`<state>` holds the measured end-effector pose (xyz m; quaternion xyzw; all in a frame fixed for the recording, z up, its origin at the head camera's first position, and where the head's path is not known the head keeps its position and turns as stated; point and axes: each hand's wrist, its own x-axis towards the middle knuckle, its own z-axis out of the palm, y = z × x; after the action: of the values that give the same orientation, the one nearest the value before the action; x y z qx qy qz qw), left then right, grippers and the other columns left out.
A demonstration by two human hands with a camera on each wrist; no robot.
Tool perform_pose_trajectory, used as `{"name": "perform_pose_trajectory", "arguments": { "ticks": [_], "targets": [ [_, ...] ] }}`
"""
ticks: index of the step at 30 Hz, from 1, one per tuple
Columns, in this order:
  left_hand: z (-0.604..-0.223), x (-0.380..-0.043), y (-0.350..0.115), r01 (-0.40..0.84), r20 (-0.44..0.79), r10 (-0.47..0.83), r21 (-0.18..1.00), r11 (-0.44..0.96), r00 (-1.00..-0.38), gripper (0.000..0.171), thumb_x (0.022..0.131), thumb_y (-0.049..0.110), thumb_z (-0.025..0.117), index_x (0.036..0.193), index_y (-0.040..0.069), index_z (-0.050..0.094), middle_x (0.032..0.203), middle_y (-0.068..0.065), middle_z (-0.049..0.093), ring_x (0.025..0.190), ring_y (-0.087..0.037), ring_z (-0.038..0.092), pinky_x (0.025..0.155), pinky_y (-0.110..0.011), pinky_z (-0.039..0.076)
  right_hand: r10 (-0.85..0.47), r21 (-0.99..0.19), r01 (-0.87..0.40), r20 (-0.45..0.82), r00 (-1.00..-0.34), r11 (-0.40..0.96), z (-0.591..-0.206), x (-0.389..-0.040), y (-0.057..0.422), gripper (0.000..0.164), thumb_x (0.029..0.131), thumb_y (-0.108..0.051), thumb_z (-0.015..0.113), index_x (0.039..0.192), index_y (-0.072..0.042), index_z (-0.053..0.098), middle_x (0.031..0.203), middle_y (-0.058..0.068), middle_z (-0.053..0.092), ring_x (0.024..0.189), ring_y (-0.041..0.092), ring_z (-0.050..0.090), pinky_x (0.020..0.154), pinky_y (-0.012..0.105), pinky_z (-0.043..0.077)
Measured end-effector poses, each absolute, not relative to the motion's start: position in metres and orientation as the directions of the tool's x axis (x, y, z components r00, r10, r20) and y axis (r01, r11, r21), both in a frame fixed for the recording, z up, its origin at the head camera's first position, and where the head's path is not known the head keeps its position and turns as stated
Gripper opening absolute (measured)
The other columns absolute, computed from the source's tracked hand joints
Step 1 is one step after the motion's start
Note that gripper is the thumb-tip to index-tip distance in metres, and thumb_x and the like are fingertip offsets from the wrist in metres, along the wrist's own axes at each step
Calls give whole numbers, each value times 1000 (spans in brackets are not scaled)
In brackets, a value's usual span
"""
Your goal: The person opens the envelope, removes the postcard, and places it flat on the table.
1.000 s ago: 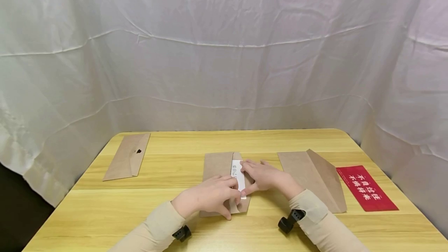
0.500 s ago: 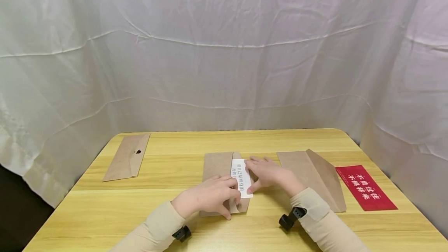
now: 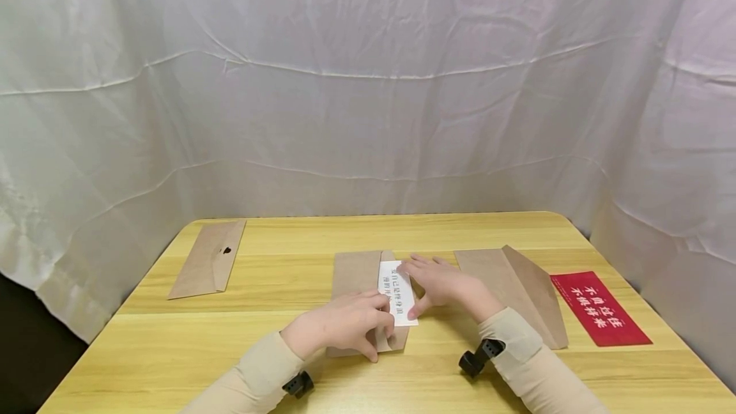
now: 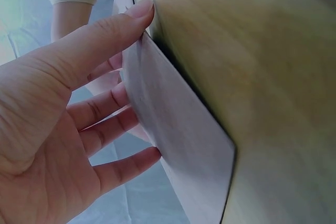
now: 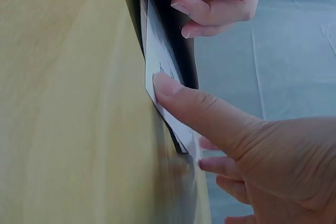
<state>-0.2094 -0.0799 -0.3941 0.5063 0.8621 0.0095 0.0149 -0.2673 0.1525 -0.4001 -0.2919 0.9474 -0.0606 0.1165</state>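
In the middle of the table lies a brown paper envelope [image 3: 356, 268], its flap folded out toward the right. A white card [image 3: 405, 296] with dark printed characters sticks out of its mouth to the right; the rest is hidden inside. My left hand [image 3: 351, 321] grips the envelope at its mouth, thumb at the near edge and fingers spread over the top, as the left wrist view shows. My right hand [image 3: 439, 283] holds the card by its right side. Its thumb [image 5: 167, 85] presses near the card's close corner, and the fingers reach to its far end.
A second brown envelope [image 3: 506, 292] with its flap unfolded lies right of the hands, partly behind the right forearm. Beside it is a red card [image 3: 602, 309] with white characters. A closed envelope [image 3: 208, 259] with a dark seal lies at the far left. White curtains [image 3: 368, 114] hang behind.
The card has slid rightward out of the envelope, showing more printed characters. My right hand has moved slightly right with it, while my left hand has stayed on the envelope.
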Motion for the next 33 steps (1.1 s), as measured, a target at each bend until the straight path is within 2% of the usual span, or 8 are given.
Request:
{"name": "perform_pose_trajectory", "arguments": {
  "ticks": [5, 11, 14, 19, 23, 28, 33],
  "targets": [
    [-394, -209, -80, 879, -11, 880, 30, 475, -475, 34, 70, 49, 81, 94, 30, 67, 97, 15, 50, 91, -3, 42, 76, -13, 37, -561, -210, -524, -209, -801, 826, -400, -267, 154, 112, 71, -61, 75, 156, -12, 22, 162, 14, 20, 151, 35, 15, 119, 59, 18],
    [-393, -209, -80, 881, -10, 882, 34, 471, -471, 34, 69, 48, 81, 94, 30, 67, 96, 15, 51, 91, -3, 43, 77, -13, 38, -551, -232, -505, -228, -803, 831, -402, -269, 155, 113, 71, -60, 76, 157, -13, 19, 163, 15, 17, 151, 36, 12, 119, 60, 16],
    [-394, -209, -80, 882, -9, 883, 36, 470, -470, 33, 70, 47, 81, 94, 30, 67, 96, 15, 51, 90, -3, 43, 76, -13, 37, -562, -263, -509, -204, -801, 820, -403, -270, 155, 111, 71, -57, 77, 156, -12, 22, 161, 16, 22, 150, 38, 18, 118, 60, 19],
    [-394, -209, -80, 883, -8, 884, 39, 468, -468, 33, 69, 47, 81, 94, 30, 66, 97, 15, 51, 91, -2, 43, 76, -13, 37, -582, -318, -527, -104, -806, 788, -405, -272, 155, 102, 73, -50, 80, 152, -6, 32, 150, 18, 39, 136, 38, 41, 110, 58, 35],
    [-395, -210, -80, 882, -9, 883, 38, 469, -469, 34, 69, 47, 81, 94, 30, 66, 97, 15, 51, 92, -3, 43, 78, -14, 38, -576, -324, -535, -37, -817, 780, -406, -274, 153, 93, 77, -46, 78, 149, -4, 36, 139, 18, 48, 123, 34, 50, 103, 52, 44],
    [-395, -210, -79, 881, -12, 882, 30, 472, -472, 35, 69, 48, 82, 94, 30, 65, 98, 14, 52, 92, -3, 44, 79, -15, 39, -579, -255, -575, 69, -813, 777, -409, -275, 150, 76, 83, -42, 74, 141, 0, 47, 122, 14, 53, 107, 25, 50, 92, 44, 46],
    [-394, -209, -79, 880, -11, 881, 33, 474, -473, 35, 69, 47, 82, 93, 29, 65, 98, 14, 52, 92, -3, 44, 78, -14, 39, -569, -175, -583, 126, -812, 793, -413, -277, 147, 61, 88, -42, 69, 132, -1, 55, 110, 8, 52, 100, 21, 45, 86, 38, 44]
  ]
}}
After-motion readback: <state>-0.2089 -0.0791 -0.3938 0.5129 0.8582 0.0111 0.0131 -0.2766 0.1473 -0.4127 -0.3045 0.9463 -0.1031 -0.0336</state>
